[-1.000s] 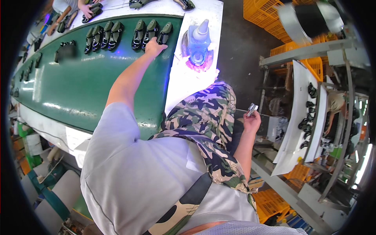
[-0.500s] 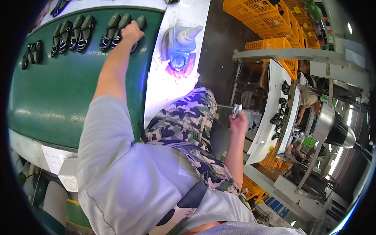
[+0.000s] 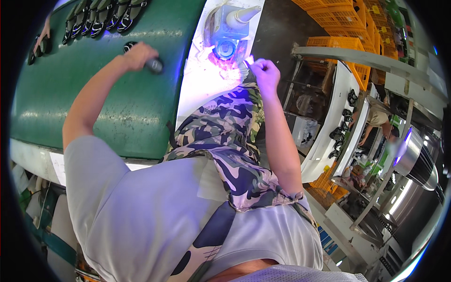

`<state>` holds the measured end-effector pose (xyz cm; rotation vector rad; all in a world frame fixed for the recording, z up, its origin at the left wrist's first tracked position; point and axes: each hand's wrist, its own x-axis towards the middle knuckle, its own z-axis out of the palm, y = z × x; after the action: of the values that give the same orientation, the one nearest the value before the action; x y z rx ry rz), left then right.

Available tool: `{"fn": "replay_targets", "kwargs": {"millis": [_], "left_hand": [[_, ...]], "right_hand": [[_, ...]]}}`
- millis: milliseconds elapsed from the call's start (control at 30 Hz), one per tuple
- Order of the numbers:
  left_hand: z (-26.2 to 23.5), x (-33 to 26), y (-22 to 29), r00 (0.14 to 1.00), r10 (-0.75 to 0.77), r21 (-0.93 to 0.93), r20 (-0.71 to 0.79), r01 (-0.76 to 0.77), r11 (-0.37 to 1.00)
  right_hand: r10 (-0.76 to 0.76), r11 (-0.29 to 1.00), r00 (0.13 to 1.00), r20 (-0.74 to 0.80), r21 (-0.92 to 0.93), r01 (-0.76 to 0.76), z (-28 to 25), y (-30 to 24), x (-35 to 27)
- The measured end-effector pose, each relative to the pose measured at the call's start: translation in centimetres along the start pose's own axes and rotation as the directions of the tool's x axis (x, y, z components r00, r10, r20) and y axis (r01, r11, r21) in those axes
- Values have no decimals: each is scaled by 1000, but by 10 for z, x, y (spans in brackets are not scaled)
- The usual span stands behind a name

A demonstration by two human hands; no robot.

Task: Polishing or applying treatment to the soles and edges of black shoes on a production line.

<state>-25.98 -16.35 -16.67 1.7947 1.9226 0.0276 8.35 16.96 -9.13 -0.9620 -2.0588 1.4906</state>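
My left hand (image 3: 139, 55) is closed around a black shoe (image 3: 152, 64) and holds it over the green conveyor belt (image 3: 84, 103). A row of several black shoes (image 3: 104, 19) lies farther up the belt. My right hand (image 3: 266, 71) is closed on a small metal tool (image 3: 248, 61), next to a grey device with a blue-lit jar and purple glow (image 3: 226, 28) on a white bench (image 3: 202, 84). A camouflage apron covers my lap.
Orange crates (image 3: 347, 28) are stacked at the upper right. A white rack (image 3: 329, 127) with several black shoes stands to the right, with another person (image 3: 376, 120) behind it. A hand of someone else (image 3: 43, 37) rests at the belt's far left. A shiny metal duct (image 3: 416, 160) sits at right.
My left hand has pulled a black shoe out of the row toward me. My right hand has risen from beside my lap up to the lit device on the white bench.
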Motion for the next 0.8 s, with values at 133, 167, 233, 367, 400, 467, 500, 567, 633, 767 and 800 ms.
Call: {"fn": "replay_targets", "kwargs": {"millis": [133,167,233,367,400,467,500,567,633,767,800], "left_hand": [[9,-73,75,934,135,54,331,-161,985],[-3,-88,99,954,40,-24,297,-35,999],[4,-109,121,959,-77,-102,274,109,989],[68,-111,136,767,-595,-292,-240,527,798],[76,-108,140,630,-722,-362,-284,627,690],[87,-104,137,558,-782,-364,-278,692,623],[85,-103,139,495,-835,-457,-239,701,547],[86,-103,132,433,-880,-542,-196,701,465],[87,-108,115,439,-893,-510,103,794,331],[67,-111,95,394,-798,-565,456,821,83],[67,-115,89,415,-750,-616,515,787,13]], "right_hand": [[-281,815,959,26,-522,253,41,-19,14],[-351,745,933,83,-579,332,45,-19,18],[-432,637,884,177,-634,438,58,-21,23],[-407,560,875,263,-685,466,72,-23,26],[-416,522,865,279,-706,479,74,-21,27],[-427,484,855,293,-725,490,76,-18,29],[-420,456,853,311,-740,494,77,-18,30],[-415,429,850,325,-754,497,78,-16,31],[-411,421,848,334,-756,501,79,-17,31],[-509,316,762,400,-736,598,73,-19,28],[-412,349,815,409,-755,555,73,-20,27]]}}
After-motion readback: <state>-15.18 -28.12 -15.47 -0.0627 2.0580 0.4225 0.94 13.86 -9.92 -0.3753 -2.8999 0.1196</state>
